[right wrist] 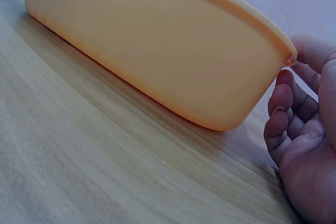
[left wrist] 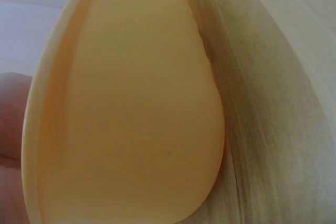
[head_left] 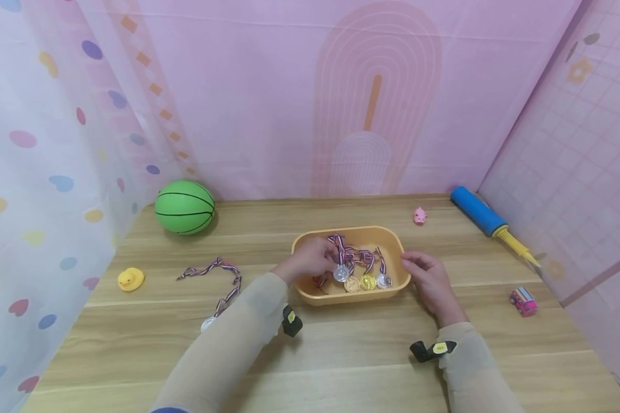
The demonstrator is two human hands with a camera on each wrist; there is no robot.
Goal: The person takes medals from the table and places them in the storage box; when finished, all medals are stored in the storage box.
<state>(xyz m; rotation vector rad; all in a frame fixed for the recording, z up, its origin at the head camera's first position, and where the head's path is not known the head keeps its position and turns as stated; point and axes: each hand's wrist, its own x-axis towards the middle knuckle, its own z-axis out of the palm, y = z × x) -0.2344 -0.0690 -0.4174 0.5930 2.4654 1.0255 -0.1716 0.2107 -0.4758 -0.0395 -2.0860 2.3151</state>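
Note:
A yellow-orange plastic basin (head_left: 320, 299) stands mid-table in the head view, holding gold and silver medals with striped ribbons. My left hand (head_left: 314, 256) reaches over its left side and pinches the ribbon of a silver medal (head_left: 340, 273); the exact grip is partly hidden. The gold medal (head_left: 368, 282) lies near the basin's front wall. At the right end, my right hand (head_left: 430, 281) pinches the rim between thumb and fingers, and the right wrist view shows this hand (right wrist: 310, 124) at the basin's corner (right wrist: 247, 77). The basin wall (left wrist: 131, 103) fills much of the left wrist view.
Left of the basin, another silver medal (head_left: 208, 324) lies with its ribbon stretched out, partly behind my left sleeve. Around the table are a green ball (head_left: 185, 207), a yellow duck (head_left: 131, 279), a pink pig (head_left: 419, 216), a blue pump (head_left: 477, 211) and a pink toy vehicle (head_left: 523, 302).

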